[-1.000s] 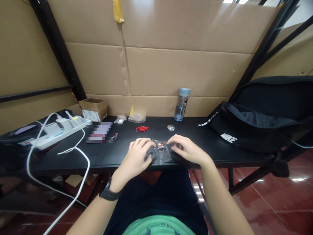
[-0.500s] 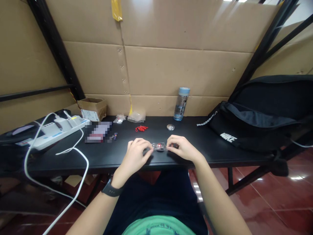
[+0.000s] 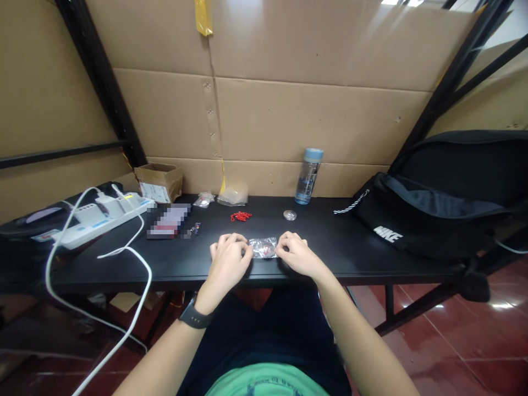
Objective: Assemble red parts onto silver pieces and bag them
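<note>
A small clear plastic bag (image 3: 263,248) with something red inside lies stretched between my hands, close to the front edge of the black table (image 3: 330,242). My left hand (image 3: 231,257) pinches the bag's left end between thumb and fingers. At its right end, my right hand (image 3: 297,253) has the bag pinched in the same way. Beyond the bag are a pile of red cords or clips (image 3: 241,216) and a small round shiny object (image 3: 290,215).
A bottle (image 3: 308,177) stands at the back, with a black backpack (image 3: 437,203) to the right. Leftward are clear bags (image 3: 232,196), a small charm (image 3: 195,228), a blurred-out flat item (image 3: 169,221), a cardboard box (image 3: 160,182) and a power strip (image 3: 103,223) with white cables.
The bag now shows flatter and wider between my fingers, with its red content less distinct. My hands have shifted slightly left, and the camera view has moved a little.
</note>
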The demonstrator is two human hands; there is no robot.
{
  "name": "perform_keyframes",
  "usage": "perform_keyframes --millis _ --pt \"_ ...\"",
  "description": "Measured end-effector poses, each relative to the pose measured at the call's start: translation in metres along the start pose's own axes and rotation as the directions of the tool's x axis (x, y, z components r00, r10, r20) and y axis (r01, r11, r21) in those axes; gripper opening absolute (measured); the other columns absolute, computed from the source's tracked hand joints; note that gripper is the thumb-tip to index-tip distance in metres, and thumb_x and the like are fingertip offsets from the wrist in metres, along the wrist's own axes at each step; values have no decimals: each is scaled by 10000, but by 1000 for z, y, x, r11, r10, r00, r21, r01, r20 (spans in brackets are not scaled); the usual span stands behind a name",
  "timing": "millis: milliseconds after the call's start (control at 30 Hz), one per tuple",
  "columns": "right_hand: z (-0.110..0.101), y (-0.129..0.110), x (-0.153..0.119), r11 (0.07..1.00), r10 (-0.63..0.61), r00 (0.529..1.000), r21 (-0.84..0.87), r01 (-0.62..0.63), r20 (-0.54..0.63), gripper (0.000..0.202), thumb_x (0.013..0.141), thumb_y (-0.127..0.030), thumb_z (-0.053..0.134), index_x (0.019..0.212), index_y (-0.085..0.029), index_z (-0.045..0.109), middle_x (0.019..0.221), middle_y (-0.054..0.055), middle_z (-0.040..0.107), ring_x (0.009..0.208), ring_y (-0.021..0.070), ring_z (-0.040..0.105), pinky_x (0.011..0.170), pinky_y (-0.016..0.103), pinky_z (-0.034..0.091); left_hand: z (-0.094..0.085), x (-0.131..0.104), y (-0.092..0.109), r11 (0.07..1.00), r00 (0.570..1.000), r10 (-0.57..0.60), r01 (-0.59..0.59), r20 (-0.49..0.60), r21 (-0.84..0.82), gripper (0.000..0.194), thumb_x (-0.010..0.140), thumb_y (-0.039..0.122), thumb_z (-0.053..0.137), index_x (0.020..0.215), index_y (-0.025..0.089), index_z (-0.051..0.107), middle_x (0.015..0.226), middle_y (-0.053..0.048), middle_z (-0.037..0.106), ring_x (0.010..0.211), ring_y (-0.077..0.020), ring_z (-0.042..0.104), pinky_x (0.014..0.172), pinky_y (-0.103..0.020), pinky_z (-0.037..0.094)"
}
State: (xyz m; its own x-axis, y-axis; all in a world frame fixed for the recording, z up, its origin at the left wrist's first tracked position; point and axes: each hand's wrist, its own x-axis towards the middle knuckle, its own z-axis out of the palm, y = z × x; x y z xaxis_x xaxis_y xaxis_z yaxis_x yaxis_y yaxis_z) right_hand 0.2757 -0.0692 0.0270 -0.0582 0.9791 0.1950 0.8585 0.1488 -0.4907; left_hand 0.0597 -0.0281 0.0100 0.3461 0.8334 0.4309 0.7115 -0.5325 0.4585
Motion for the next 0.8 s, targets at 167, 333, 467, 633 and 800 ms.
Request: perform_keyframes --millis 167,333,467,633,800 --pt "12 -3 0 994 76 991 -66 -84 -110 248 874 -230 577 630 -186 588 918 46 603 959 242 540 886 417 377 6 -4 3 991 994 59 -48 -91 126 291 979 380 502 806 207 659 1060 -97 662 1127 -311 489 951 -502 394" --pt "14 -1 -2 999 12 977 -41 -21 -212 147 840 -270 653 971 -219 608 1015 55 613 963 243 547 870 388 419 3 -6 10 968 977 159 -127 -140 217 285 972 259 503 1224 277 635 1363 -102 600 1276 -318 460 974 -489 413" --pt "14 0 -2 983 -182 960 -69 171 -214 374 911 -191 561 1277 -265 581 1347 86 595 1188 261 515 954 409 411 3 -7 8 926 956 290 -267 -49 268 464 966 155 457 1320 405 623 1546 -4 486 1412 -318 380 1014 -521 400" --pt "16 2 -1 964 -260 963 -69 255 -69 511 931 -66 391 1331 -294 613 1408 45 629 1237 218 551 997 419 369 8 -6 1 941 970 240 -224 -33 254 378 988 233 458 1253 366 694 1508 -9 538 1403 -332 412 1015 -536 416" --pt "16 -1 -6 964 -245 968 -114 239 -44 589 851 -67 430 1380 -275 585 1423 59 626 1267 236 547 1021 451 303 6 -5 2 958 979 203 -202 17 205 358 1034 374 407 1208 357 719 1412 -17 624 1380 -329 436 1028 -552 401"
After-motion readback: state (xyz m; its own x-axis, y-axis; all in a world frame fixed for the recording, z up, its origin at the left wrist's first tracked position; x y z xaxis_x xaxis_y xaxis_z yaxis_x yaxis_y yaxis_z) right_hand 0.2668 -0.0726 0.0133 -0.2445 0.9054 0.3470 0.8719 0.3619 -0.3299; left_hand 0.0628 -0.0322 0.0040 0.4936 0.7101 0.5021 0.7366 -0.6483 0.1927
